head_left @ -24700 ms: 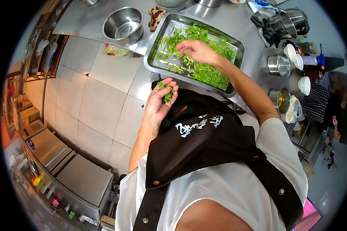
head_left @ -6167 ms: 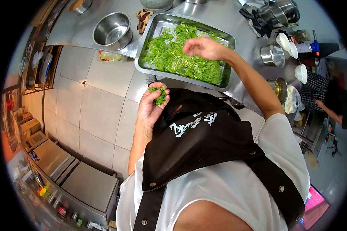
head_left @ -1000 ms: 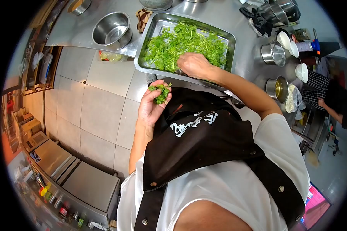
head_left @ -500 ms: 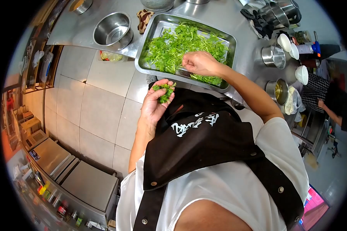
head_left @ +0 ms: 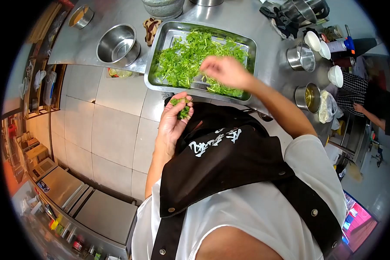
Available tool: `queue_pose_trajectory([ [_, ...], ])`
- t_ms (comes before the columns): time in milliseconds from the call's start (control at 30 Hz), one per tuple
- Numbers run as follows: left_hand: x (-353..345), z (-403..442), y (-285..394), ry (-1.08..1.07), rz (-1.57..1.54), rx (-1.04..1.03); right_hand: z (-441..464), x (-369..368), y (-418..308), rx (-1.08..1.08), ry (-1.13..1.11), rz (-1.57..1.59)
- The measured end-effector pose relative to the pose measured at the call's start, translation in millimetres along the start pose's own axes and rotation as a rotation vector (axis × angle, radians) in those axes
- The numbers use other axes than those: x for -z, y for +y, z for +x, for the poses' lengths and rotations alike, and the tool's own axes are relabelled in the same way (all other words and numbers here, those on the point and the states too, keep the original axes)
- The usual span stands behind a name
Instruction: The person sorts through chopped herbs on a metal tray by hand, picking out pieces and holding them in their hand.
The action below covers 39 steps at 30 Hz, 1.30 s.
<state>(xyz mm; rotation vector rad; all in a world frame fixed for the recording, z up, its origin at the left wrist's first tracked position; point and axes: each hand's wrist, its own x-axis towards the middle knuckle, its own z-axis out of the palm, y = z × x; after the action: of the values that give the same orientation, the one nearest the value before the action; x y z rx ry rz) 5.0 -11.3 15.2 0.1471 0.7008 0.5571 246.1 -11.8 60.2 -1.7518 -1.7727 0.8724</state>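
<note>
A large steel tray (head_left: 148,74) holds a loose layer of chopped cilantro (head_left: 177,65), leaves and pale green stems mixed. Just off its near edge, palm up, my left hand (head_left: 172,121) has its fingers curled around a small clump of cilantro (head_left: 184,112). Over the right part of the tray hovers my right hand (head_left: 226,71), back upward and fingers pointing left. Motion smears its fingertips, so I cannot make out whether anything is between them. A bare patch of tray bottom shows under that hand.
Left of the tray stands an empty steel pot (head_left: 118,45), with a patterned cloth (head_left: 151,30) between them. A stone mortar (head_left: 163,8) sits behind. Steel pots (head_left: 300,57) and white bowls (head_left: 335,76) line the right side, where another person's hand (head_left: 359,107) shows.
The right hand's fingers have loosened from a tight curl, and it has shifted slightly right over the tray. Less cilantro shows in my left hand. The whole view has shifted a little.
</note>
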Motion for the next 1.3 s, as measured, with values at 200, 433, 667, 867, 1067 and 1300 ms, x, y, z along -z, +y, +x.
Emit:
queue_pose_trajectory([
  [200, 20.6, -13.1, 5.6, 0.051, -0.054, -0.039, 4.7, 27.4, 72.7, -0.150, -0.014, -0.129],
  [433, 25.5, -16.0, 9.7, 0.108, -0.085, -0.052, -4.4, 6.3, 65.2, -0.111, -0.139, -0.185],
  [667, 16.2, -12.4, 11.3, 0.018, -0.085, -0.050, -1.9, 14.1, 27.2, -0.049, 0.022, -0.427],
  [867, 20.4, -14.2, 8.9, -0.006, -0.117, -0.026, 2.8, -9.1, 30.4, 0.036, -0.152, -0.400],
  [1067, 24.2, -13.8, 8.8, -0.032, -0.109, -0.034, 0.9, -11.8, 35.0, 0.200, -0.105, -0.442],
  [1300, 21.6, -14.5, 8.1, -0.030, -0.112, -0.025, 1.4, -20.0, 43.9, 0.299, -0.149, -0.492],
])
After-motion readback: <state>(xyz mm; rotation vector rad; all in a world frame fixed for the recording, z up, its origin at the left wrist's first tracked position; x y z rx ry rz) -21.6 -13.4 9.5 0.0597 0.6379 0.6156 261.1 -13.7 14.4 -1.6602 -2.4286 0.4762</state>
